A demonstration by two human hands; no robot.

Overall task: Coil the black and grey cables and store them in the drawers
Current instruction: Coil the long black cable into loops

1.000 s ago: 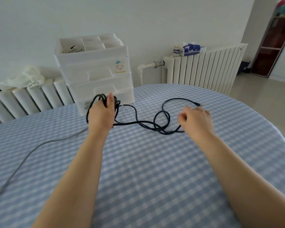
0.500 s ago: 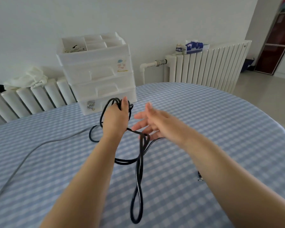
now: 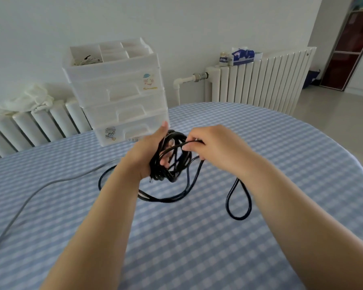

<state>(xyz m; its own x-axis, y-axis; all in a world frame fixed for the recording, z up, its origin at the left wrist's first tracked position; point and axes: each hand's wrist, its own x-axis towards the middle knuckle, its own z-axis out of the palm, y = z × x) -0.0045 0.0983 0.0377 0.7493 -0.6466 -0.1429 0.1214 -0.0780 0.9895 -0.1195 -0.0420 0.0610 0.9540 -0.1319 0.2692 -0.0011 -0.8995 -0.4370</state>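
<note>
Above the table's middle, my left hand [image 3: 147, 153] holds a bundle of black cable [image 3: 172, 162] loops wound around its palm. My right hand [image 3: 210, 145] pinches a strand of the same black cable beside the bundle. Loose lengths of it hang down and lie on the checked tablecloth, one loop reaching right under my right forearm. A grey cable [image 3: 29, 197] lies stretched across the left side of the table. The white plastic drawer unit [image 3: 117, 95] stands at the table's far edge, just behind my hands, with its drawers closed.
The round table [image 3: 197, 248] wears a blue and white checked cloth. The drawer unit's top tray holds small items. White radiators [image 3: 260, 80] run along the wall behind, with a cloth on the left one and a tissue box on the right.
My right hand went from open fingers beside the left hand to pinching a strand at the bundle. The long hanging loop has swung from the centre to the right, and more loops sit on my left hand.
</note>
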